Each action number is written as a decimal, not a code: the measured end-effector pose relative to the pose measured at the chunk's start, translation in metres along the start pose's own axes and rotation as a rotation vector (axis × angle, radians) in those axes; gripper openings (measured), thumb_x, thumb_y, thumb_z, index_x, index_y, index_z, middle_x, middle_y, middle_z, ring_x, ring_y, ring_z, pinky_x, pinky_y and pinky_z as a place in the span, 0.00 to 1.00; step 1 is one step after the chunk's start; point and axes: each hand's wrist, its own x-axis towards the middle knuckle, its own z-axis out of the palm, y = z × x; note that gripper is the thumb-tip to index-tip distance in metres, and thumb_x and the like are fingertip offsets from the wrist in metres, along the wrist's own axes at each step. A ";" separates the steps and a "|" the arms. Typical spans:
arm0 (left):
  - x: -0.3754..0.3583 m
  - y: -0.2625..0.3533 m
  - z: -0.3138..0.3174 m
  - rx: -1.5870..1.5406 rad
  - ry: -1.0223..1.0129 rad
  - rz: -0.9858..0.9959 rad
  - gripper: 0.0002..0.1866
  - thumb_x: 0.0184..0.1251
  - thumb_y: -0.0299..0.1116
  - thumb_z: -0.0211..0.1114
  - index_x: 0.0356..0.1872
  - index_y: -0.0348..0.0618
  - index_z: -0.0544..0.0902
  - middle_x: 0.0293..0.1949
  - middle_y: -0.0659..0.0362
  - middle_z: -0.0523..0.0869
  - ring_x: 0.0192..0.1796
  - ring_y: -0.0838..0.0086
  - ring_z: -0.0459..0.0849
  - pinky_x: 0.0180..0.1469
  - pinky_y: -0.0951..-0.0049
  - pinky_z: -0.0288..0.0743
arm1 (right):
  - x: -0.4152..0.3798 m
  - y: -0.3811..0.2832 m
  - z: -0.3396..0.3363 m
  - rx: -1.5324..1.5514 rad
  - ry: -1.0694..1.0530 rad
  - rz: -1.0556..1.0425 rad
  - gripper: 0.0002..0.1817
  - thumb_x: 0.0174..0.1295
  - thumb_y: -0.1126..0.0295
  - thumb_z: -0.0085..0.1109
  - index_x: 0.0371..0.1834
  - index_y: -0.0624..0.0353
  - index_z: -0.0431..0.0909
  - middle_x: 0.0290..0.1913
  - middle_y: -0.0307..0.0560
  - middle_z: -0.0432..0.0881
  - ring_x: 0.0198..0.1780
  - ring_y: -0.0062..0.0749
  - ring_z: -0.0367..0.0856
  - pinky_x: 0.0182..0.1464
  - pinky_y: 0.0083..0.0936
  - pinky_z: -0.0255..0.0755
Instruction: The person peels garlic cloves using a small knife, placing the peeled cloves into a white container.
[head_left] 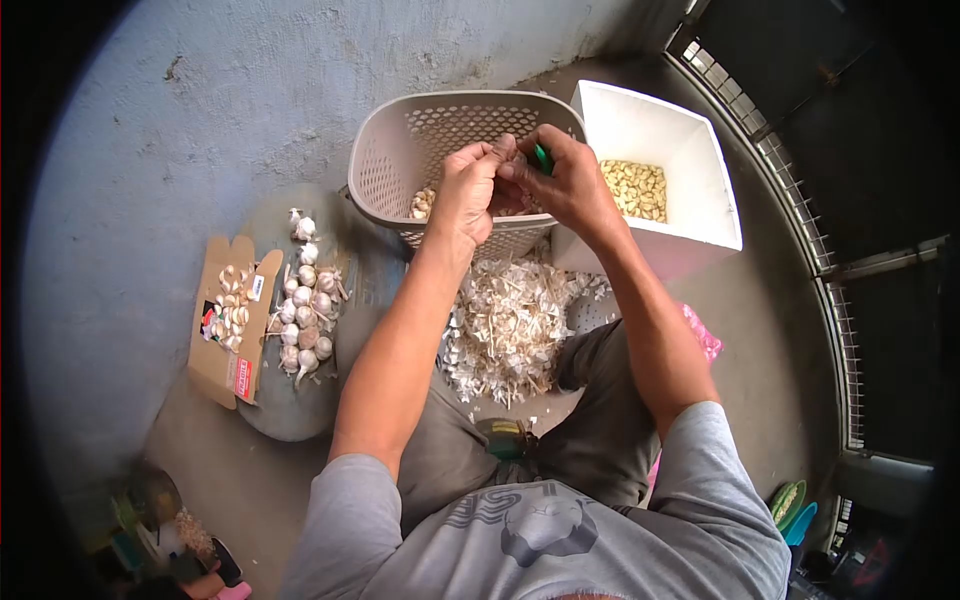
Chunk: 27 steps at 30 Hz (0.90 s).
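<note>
Over the grey-brown perforated basket (380, 165), my left hand (470, 190) and my right hand (570, 180) meet at their fingertips. The left fingers are pinched together; what they hold is too small to make out. My right hand is closed around a green-handled tool (543, 157), whose blade is hidden. Garlic cloves (423, 203) lie inside the basket, partly behind my left hand. Right of it, a white foam box (690, 215) holds many peeled cloves (635, 190). A heap of garlic skins (508, 320) lies below the basket, between my legs.
Several whole garlic bulbs (305, 300) sit on a rounded surface at the left, beside an open cardboard box (210, 365) with loose cloves. A blue-grey wall (220, 110) rises behind. Pink plastic (702, 333) lies by my right leg. Green and blue containers (790, 505) stand lower right.
</note>
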 end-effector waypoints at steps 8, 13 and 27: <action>-0.005 0.000 0.003 0.113 -0.079 0.099 0.19 0.75 0.51 0.68 0.39 0.44 0.82 0.21 0.67 0.80 0.17 0.81 0.77 0.16 0.78 0.69 | 0.000 0.001 -0.008 0.164 -0.044 0.038 0.16 0.62 0.67 0.77 0.37 0.67 0.81 0.25 0.42 0.81 0.28 0.19 0.75 0.29 0.25 0.72; -0.012 0.000 0.008 0.126 -0.054 0.100 0.21 0.76 0.54 0.66 0.39 0.44 0.82 0.20 0.70 0.74 0.16 0.84 0.69 0.15 0.79 0.62 | -0.004 -0.003 0.004 0.349 0.001 0.090 0.13 0.64 0.68 0.73 0.36 0.67 0.80 0.26 0.42 0.81 0.30 0.19 0.77 0.30 0.25 0.73; 0.005 0.006 -0.007 -0.019 0.081 0.136 0.16 0.80 0.47 0.63 0.39 0.45 0.81 0.28 0.64 0.80 0.22 0.80 0.75 0.22 0.74 0.72 | 0.013 0.022 0.006 0.711 0.073 0.228 0.10 0.69 0.69 0.69 0.46 0.63 0.81 0.21 0.34 0.77 0.19 0.15 0.73 0.18 0.16 0.66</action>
